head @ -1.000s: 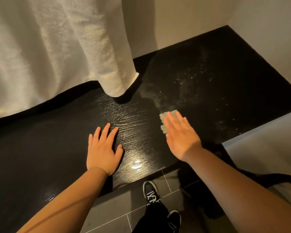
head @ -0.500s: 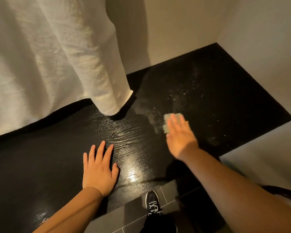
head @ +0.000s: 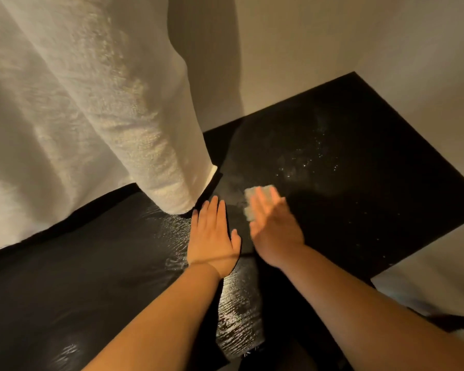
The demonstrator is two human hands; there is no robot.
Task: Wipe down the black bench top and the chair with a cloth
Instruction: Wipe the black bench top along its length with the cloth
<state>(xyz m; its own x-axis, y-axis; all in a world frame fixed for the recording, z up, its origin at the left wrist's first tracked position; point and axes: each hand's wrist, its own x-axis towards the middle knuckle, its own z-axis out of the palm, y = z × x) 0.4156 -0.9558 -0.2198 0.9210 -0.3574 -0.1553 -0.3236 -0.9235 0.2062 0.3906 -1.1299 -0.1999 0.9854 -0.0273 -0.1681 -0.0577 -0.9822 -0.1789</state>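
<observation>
Nearest to the camera, both bare forearms reach forward over the black worktop (head: 359, 145), whose wet grain shines behind the wrists. The left hand (head: 212, 236) lies flat on the worktop, its fingers (head: 213, 210) straight and close together, holding nothing. Compared with a second ago it has come forward. It was well apart from the right hand (head: 276, 231), and now it is just beside it, with the fingertips near the hem of the hanging white fabric (head: 105, 116).

The right hand presses the pale cloth (head: 251, 195) on the worktop with straight, slightly spread fingers. The cloth shows only beyond and to the left of these fingertips, and the hand is blurred. The person seems to have leaned in, and the shoes seen earlier are gone from view. I judge that the wiping goes toward the far corner.

Beyond the right fingers, bright specks (head: 300, 164) and a dull smear lie on the worktop, so this part seems not yet wiped, and the chair is not yet done. No brand, label or writing can be read.
</observation>
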